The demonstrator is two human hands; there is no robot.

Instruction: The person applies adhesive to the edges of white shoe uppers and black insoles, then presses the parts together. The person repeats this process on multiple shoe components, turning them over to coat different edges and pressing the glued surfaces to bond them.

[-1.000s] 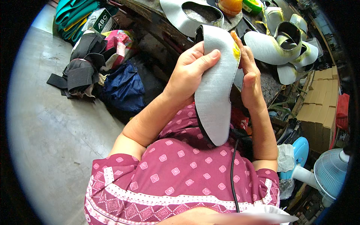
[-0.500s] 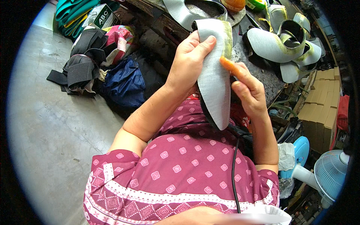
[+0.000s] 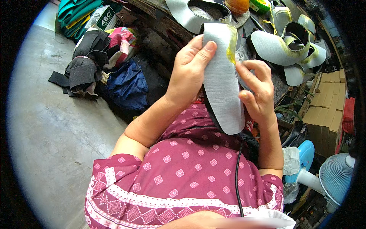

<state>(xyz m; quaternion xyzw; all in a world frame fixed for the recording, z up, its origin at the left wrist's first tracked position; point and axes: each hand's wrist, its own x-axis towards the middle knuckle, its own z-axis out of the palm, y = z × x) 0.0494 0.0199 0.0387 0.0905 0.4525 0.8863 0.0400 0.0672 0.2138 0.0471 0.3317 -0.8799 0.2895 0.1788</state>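
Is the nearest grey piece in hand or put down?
In hand: the left hand grips the grey piece, thumb on its face; the right hand has a fingertip by its yellow smear.

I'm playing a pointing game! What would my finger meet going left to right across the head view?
Bundle of black fabric strips → crinkled dark-blue bundle → person's left hand → long curved yellow-smeared grey piece → person's right hand → round blue-and-white fan.
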